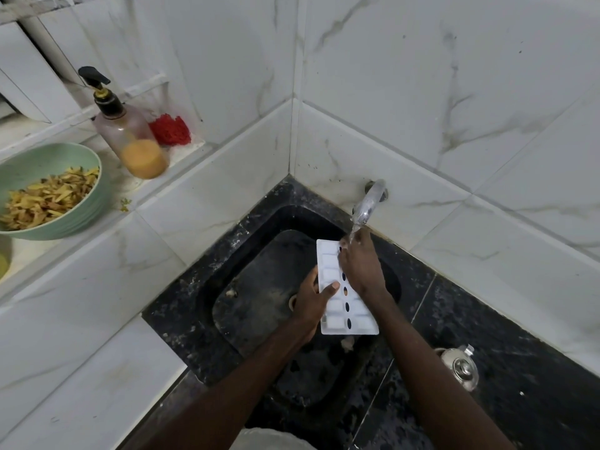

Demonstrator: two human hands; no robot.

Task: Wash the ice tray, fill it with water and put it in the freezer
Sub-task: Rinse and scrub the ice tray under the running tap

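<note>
Ice tray [336, 298]: white, two rows of compartments with dark oval slots down the middle, held lengthwise over the black sink [259, 287], its far end lifted toward the tap [367, 206]; this keeps it under the running stream and lets the runoff fall into the basin, not onto the surface. Left hand [311, 303]: grips the tray's left long edge, thumb pressed across the top face and the fingers curled beneath, out of sight; the grip appears meant to steady the tray against the rubbing. Right hand [360, 264]: laid over the far right part of the tray, fingers together and bent down onto the compartments, directly below the water, pinching nothing; judged to be scrubbing the cells bare-handed while the stream rinses them. Step in hand: washing, with filling and the freezer yet to come. Tap: wall-mounted at the far right of the sink, water running from it onto the right hand and the tray's far end. Soap bottle [130, 134]: pump type, partly filled with orange liquid, on the tiled ledge at far left, well apart from the hands. Red scrubber [170, 129]: just beside the bottle, against the wall, unused. Green bowl [55, 190]: on the same ledge further left, holding yellowish peelings, clear of the splash. Steel vessel [461, 368]: on the dark surface near right of the sink, lidded, not part of the job.
</note>
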